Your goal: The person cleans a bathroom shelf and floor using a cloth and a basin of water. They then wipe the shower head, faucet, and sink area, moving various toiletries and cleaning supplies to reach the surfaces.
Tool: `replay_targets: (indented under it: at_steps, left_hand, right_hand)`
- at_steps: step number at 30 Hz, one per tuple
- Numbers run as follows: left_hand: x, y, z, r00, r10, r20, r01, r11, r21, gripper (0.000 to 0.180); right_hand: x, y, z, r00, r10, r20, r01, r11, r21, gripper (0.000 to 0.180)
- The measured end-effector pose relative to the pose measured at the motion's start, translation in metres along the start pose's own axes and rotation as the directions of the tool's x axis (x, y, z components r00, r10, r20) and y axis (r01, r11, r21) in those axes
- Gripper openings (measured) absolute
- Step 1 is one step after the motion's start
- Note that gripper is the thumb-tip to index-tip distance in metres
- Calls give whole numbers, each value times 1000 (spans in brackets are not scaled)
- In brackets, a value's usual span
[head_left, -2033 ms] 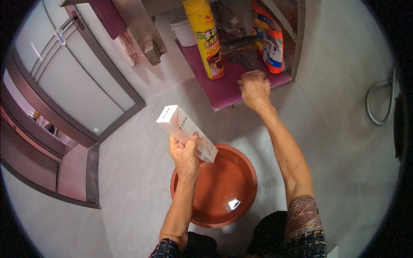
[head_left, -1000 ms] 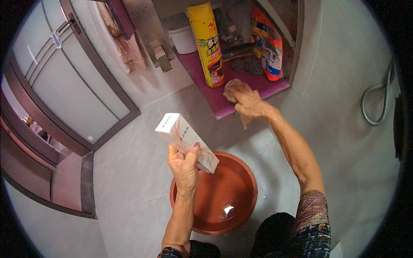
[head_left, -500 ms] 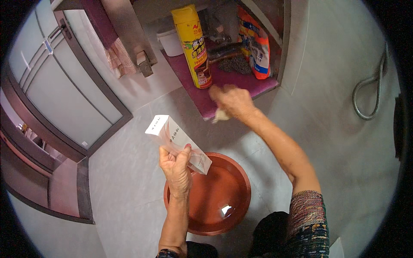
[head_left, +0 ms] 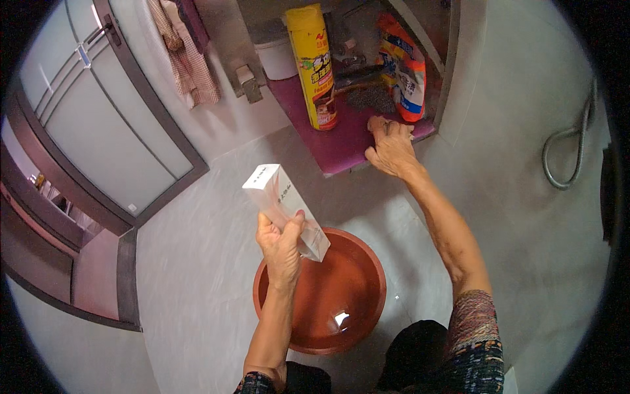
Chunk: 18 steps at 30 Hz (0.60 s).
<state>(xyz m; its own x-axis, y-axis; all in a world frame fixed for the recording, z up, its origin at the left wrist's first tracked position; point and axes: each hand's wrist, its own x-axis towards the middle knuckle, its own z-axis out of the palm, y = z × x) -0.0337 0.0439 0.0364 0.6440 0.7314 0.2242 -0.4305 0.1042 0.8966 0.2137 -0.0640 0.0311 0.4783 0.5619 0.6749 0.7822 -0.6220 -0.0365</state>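
Nearest is the person's patterned sleeve [head_left: 476,328] on the right arm, and a little farther stands the round brown-red basin [head_left: 379,276], below the left hand [head_left: 281,249] and partly hidden by this hand's forearm; a bright reflection shines inside the basin. The left hand is closed around a long white box [head_left: 303,210], thumb on its upper face. The box is tilted, one end pointing away from the person beyond the fingers, the other end above the basin. Farther off, the right hand [head_left: 394,151] is narrow, with curled fingers at the front edge of a purple shelf [head_left: 331,148]. Something pale shows beside these fingers, but I cannot tell whether the hand grips it. Just beyond the right hand lies a dark mesh scourer [head_left: 371,98], and beyond its fingertips leans an orange bag [head_left: 413,88] with blue and white parts. To the left of the same hand stands a tall yellow can [head_left: 312,72], with a white bucket [head_left: 275,59] behind it. Well apart to the right hand's right, a metal hose [head_left: 548,154] hangs in a loop. Far beyond the left hand, to its left, are a checked cloth [head_left: 197,82] and a pale door [head_left: 108,111] with a dark frame.
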Motion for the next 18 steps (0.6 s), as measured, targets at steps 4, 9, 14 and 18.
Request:
replay_targets:
  at_steps: [4, 9, 14, 18]
  left_hand:
    - [2, -1, 7, 1000, 8, -2, -8, 1000, -12, 29]
    - [1, 9, 4, 998, 18, -57, -18, 1000, -11, 27]
    - [2, 12, 7, 997, 43, -65, -45, 999, -21, 26]
    - [2, 11, -8, 996, 59, -60, -57, 998, 26, 34]
  right_hand:
    - [1, -11, -19, 937, -199, 287, 129, 961, 243, 51]
    - [25, -77, -4, 951, -242, 195, 84, 804, 589, 46]
    - [56, -97, 38, 976, -130, 174, 89, 971, 222, 36]
    - [32, -99, 31, 977, -150, 150, 117, 972, 206, 34]
